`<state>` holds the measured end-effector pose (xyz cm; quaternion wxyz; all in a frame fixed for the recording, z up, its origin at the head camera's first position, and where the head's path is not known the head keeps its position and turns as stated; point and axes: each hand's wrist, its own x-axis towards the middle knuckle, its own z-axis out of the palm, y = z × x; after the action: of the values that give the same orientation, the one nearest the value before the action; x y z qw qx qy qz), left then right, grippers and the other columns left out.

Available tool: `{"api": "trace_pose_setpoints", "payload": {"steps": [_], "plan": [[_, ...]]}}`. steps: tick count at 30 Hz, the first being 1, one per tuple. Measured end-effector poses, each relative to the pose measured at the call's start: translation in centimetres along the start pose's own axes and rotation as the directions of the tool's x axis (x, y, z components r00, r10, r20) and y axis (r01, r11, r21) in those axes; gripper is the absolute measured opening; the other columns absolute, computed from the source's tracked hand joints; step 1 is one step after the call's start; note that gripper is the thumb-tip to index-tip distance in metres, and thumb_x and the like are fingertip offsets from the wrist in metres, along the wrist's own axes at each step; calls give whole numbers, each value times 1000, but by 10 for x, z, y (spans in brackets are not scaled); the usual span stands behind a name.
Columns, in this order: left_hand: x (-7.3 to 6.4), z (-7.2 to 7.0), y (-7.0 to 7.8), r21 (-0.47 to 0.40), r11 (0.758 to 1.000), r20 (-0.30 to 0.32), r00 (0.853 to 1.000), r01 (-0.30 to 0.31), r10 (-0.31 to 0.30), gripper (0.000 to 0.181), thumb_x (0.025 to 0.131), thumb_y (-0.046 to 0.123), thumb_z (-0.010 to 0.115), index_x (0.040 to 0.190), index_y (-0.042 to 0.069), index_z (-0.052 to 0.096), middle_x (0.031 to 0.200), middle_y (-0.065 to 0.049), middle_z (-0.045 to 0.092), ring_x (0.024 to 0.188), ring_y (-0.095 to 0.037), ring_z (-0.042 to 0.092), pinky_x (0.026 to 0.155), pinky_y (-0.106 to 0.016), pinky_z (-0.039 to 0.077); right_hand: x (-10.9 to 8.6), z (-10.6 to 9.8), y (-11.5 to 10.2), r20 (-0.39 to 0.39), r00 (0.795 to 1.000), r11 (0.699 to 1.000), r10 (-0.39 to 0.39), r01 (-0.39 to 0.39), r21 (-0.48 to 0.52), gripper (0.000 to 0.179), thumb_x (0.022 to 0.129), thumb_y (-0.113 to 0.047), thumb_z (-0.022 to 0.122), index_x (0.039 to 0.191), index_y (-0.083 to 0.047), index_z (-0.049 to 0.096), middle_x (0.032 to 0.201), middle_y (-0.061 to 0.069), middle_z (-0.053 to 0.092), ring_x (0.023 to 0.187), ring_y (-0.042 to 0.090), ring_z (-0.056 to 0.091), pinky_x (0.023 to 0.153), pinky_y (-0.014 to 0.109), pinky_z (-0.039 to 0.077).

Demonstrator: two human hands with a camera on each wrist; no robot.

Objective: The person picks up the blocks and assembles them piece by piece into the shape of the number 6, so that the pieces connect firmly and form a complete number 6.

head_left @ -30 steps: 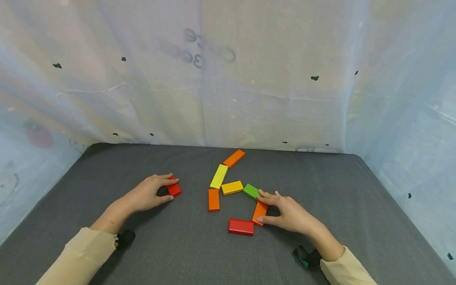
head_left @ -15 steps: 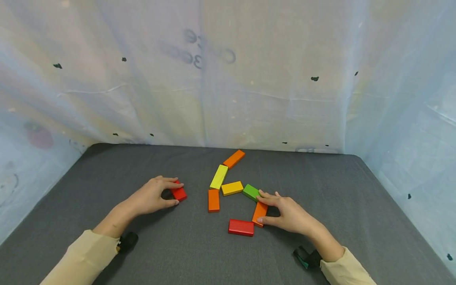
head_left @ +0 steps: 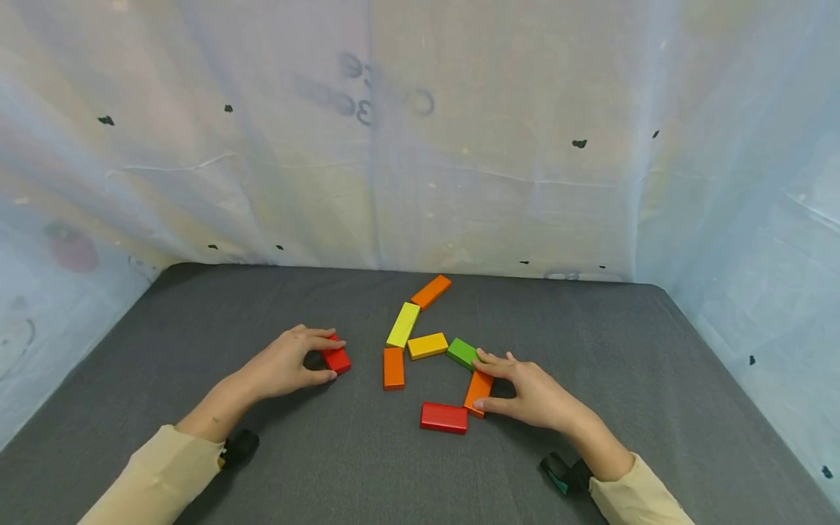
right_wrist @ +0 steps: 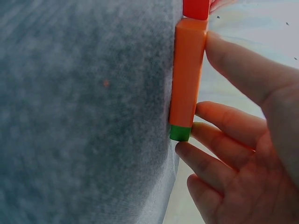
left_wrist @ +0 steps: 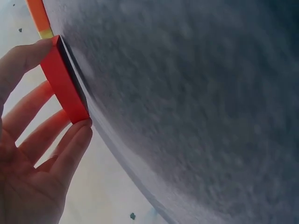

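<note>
A red block is held by its ends between the thumb and fingertips of my left hand, low over the grey table. The left wrist view shows that red block with the thumb at one end and fingertips at the other. My right hand spans an orange block, thumb at its near end and fingers at its far end. Those fingers also reach a green block that meets the orange one. Another red block lies at the orange block's near end.
A yellow-orange block adjoins the green one. Left of it, an orange block, a bright yellow block and a farther orange block form a bent line on the grey table. A pale sheet hangs behind.
My left hand has slid right and slightly nearer with the red block, toward the row of blocks. My right hand and the other blocks have stayed in place.
</note>
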<state>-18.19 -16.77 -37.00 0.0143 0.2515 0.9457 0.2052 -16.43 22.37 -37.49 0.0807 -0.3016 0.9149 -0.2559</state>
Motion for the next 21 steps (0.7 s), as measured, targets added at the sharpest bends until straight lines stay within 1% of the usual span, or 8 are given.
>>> {"api": "trace_pose_setpoints", "payload": {"steps": [2, 4, 11, 17, 19, 21], "plan": [[0, 1, 2, -10, 1000, -1, 1000, 5, -5, 45, 83, 21, 75, 124, 7, 66, 137, -22, 53, 125, -49, 44, 97, -62, 40, 0, 0, 0, 2, 1000, 1000, 4, -4, -1, 67, 86, -43, 68, 137, -3, 53, 148, 16, 42, 134, 45, 37, 107, 58, 31], [1, 2, 5, -14, 1000, -2, 1000, 9, -9, 46, 83, 22, 75, 125, 7, 65, 137, -22, 53, 126, -51, 42, 97, -64, 38, 0, 0, -1, 3, 1000, 1000, 7, -7, 2, 67, 86, -43, 69, 137, -3, 53, 148, 16, 42, 134, 46, 37, 106, 58, 31], [3, 5, 14, -6, 1000, -2, 1000, 16, -16, 47, 82, 22, 76, 125, 7, 65, 137, -20, 54, 120, -41, 50, 91, -54, 46, 0, -1, -1, 3, 1000, 1000, -3, 3, 8, 66, 86, -41, 69, 137, -1, 52, 148, 17, 42, 134, 44, 37, 107, 58, 30], [4, 8, 22, -15, 1000, 14, 1000, 15, -14, 46, 82, 22, 76, 124, 8, 66, 137, -20, 54, 124, -44, 48, 96, -58, 43, 0, -1, -2, 0, 1000, 1000, -1, 1, 1, 66, 86, -41, 69, 137, -2, 53, 147, 17, 42, 133, 46, 37, 106, 58, 31], [4, 9, 24, -10, 1000, 16, 1000, 11, -11, 46, 82, 23, 76, 124, 8, 66, 136, -19, 54, 121, -41, 50, 94, -55, 45, 0, -1, -2, 0, 1000, 1000, -1, 1, 0, 66, 86, -41, 69, 137, -2, 53, 147, 17, 42, 133, 46, 38, 106, 58, 31], [4, 9, 26, -6, 1000, 12, 1000, 5, -5, 46, 82, 24, 76, 124, 9, 66, 137, -18, 55, 117, -37, 52, 89, -50, 48, 0, -1, -2, 1, 1000, 1000, 0, 0, 1, 66, 86, -41, 69, 137, -2, 53, 147, 17, 42, 133, 46, 37, 106, 59, 31]]}}
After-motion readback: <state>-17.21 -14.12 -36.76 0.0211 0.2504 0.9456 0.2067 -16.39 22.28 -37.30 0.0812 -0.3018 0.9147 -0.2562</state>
